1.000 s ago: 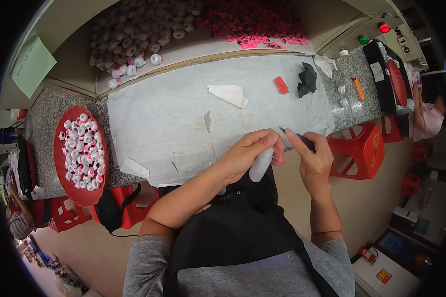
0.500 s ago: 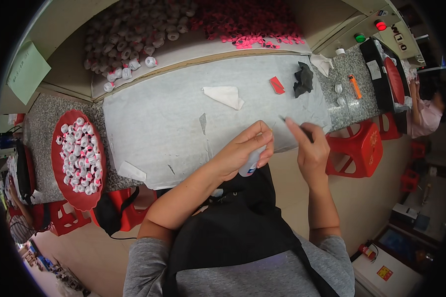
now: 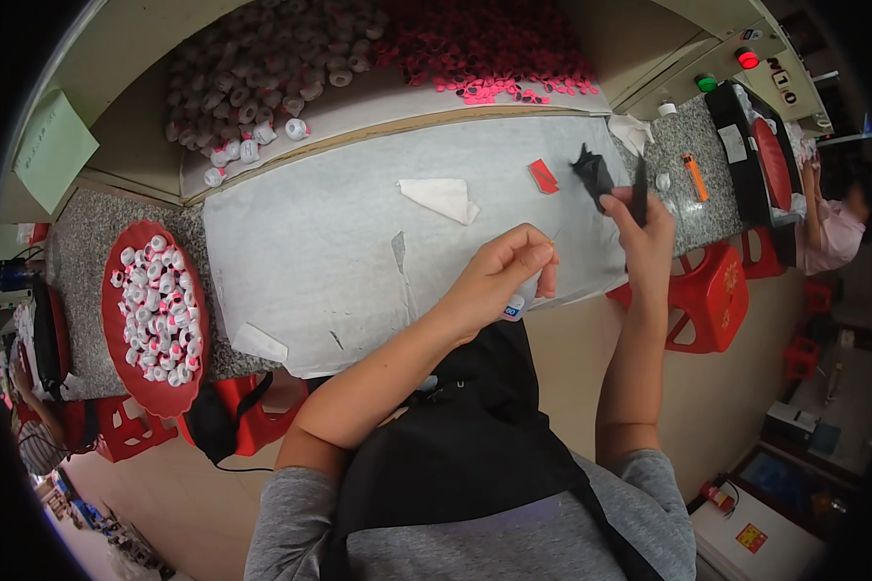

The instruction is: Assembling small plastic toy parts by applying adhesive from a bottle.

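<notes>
- left hand (image 3: 499, 279) is closed around a small whitish bottle (image 3: 518, 302), which hangs below the fingers near the front edge of the white sheet (image 3: 330, 252); thumb and forefinger are pinched together above it.
- right hand (image 3: 649, 230) grips a slim dark tool (image 3: 639, 186) that points away from the person, while its thumb side meets the crumpled black material (image 3: 591, 172); whether the fingers also pinch that material cannot be told.
- the hands are apart, the right one farther forward, at the right side of the sheet.
- the sheet covers the middle of a speckled grey surface (image 3: 76, 261).
- on the sheet lie a folded white cloth (image 3: 439, 198), a red piece (image 3: 542, 176) just beside the black material, and a white strip (image 3: 260, 343) at the near left corner.
- left of the sheet stands a red dish (image 3: 160, 398) filled with small white-and-pink pieces (image 3: 157, 310).
- right of it lies an orange item (image 3: 695, 178).
- behind, a shelf holds white pieces (image 3: 262, 82) beside pink ones (image 3: 499, 58).
</notes>
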### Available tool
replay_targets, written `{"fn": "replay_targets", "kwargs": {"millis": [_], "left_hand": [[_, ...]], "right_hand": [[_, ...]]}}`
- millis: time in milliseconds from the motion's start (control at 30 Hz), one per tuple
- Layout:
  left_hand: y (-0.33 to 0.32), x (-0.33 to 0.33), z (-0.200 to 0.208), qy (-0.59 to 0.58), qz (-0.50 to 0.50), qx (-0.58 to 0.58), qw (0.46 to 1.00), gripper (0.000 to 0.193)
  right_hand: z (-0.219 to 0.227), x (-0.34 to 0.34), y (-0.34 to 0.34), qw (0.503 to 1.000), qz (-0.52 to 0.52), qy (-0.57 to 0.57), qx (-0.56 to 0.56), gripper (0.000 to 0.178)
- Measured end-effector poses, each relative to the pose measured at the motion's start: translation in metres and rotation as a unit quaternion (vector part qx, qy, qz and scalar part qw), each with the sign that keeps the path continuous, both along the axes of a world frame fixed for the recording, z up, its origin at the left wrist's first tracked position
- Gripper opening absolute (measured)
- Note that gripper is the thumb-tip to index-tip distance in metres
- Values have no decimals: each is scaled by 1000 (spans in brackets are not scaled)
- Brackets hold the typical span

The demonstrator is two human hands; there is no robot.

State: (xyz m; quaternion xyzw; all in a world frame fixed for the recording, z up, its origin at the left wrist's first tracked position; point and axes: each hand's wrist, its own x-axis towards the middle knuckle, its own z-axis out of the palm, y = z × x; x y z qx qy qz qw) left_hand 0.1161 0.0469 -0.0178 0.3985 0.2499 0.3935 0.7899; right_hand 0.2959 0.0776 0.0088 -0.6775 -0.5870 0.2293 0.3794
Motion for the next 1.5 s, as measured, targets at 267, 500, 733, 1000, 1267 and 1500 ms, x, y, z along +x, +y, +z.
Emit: {"fn": "replay_targets", "kwargs": {"millis": [267, 500, 733, 1000, 1267, 1500], "left_hand": [[3, 24, -3, 47, -8, 71, 996, 16], [6, 17, 17, 186, -25, 128, 974, 16], [9, 2, 7, 123, 4, 113, 986, 16], [17, -22, 8, -14, 16, 3, 1000, 18], [20, -36, 12, -140, 55, -79, 986, 20], [22, -38, 13, -238, 20, -123, 963, 19]], "right_hand": [[0, -22, -49, 878, 14, 473, -77, 12], [3, -19, -48, 919, 63, 388, -15, 8], [22, -6, -2, 942, -62, 308, 118, 9], [-12, 5, 17, 994, 23, 28, 105, 33], [-29, 16, 21, 950, -53, -303, 55, 43], [-29, 18, 24, 991, -44, -116, 47, 41]]}}
